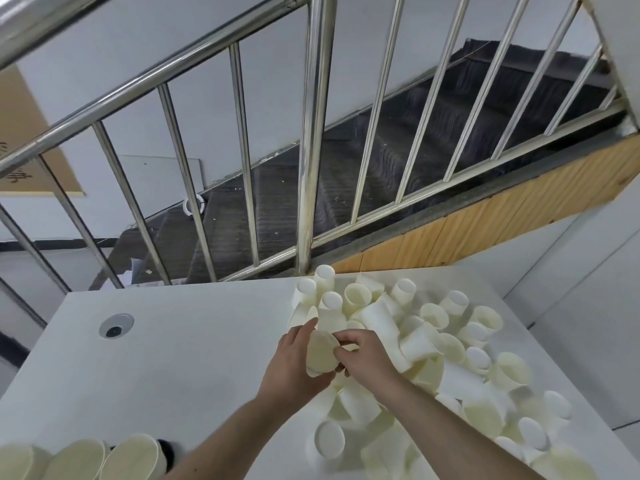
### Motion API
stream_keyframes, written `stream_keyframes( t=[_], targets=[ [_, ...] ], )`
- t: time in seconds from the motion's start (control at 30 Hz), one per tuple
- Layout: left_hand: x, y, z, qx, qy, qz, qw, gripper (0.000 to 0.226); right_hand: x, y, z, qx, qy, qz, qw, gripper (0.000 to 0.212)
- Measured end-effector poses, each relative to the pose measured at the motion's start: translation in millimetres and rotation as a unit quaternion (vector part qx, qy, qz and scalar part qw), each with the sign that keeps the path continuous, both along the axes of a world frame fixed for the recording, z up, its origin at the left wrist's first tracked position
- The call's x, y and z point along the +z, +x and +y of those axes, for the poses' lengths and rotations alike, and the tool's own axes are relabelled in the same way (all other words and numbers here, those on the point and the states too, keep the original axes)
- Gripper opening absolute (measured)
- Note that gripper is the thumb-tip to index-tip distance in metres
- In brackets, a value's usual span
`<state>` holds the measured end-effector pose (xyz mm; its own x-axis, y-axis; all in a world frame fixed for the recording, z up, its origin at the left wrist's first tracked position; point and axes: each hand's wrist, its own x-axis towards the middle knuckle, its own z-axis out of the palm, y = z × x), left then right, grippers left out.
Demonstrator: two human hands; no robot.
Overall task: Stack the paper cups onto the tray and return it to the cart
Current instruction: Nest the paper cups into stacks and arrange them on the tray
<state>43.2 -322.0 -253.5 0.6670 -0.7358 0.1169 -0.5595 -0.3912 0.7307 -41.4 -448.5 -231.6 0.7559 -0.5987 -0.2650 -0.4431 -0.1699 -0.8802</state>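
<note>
Paper, cream-coloured: one cup [321, 355] sits at frame centre, cradled in the left hand [294, 362], its long axis pointing up-frame, while the right hand [363, 355] pinches its right side. Loose cups [433, 341] crowd the worktop [173, 358] just right, nearer the right hand.

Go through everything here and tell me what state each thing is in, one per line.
Held cup: gripped between both hands, above the table.
Left hand: closed around the cup.
Right hand: fingers pinching the cup's rim.
Loose cups: scattered, some upright, some tipped.
Near cups: lying with their mouths towards the camera.
Table: white, bare on its left side.
</note>
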Motion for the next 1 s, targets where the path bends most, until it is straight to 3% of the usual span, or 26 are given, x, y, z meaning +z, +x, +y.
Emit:
stream_keyframes(
  t=[0.13,0.23,0.4,0.6,1.0],
  targets=[
    [-8,14,16,0.042,0.021,0.008,0.999,0.085,-6,19,5,0.024,-0.056,0.003,0.998,0.013],
    [-12,29,29,0.063,0.051,0.009,0.997,0.086,-13,32,-3,0.076,-0.202,0.053,0.975,0.032],
    [-23,53,52,0.099,0.076,0.022,0.992,0.086,-18,67,-14,0.261,-0.407,0.183,0.856,0.062],
    [-32,70,64,0.109,0.088,0.025,0.990,0.086,-38,102,-15,0.325,-0.518,0.268,0.744,0.064],
    [-40,79,62,0.100,0.090,0.023,0.991,0.083,-55,120,-19,0.339,-0.545,0.279,0.714,0.046]
  ],
)
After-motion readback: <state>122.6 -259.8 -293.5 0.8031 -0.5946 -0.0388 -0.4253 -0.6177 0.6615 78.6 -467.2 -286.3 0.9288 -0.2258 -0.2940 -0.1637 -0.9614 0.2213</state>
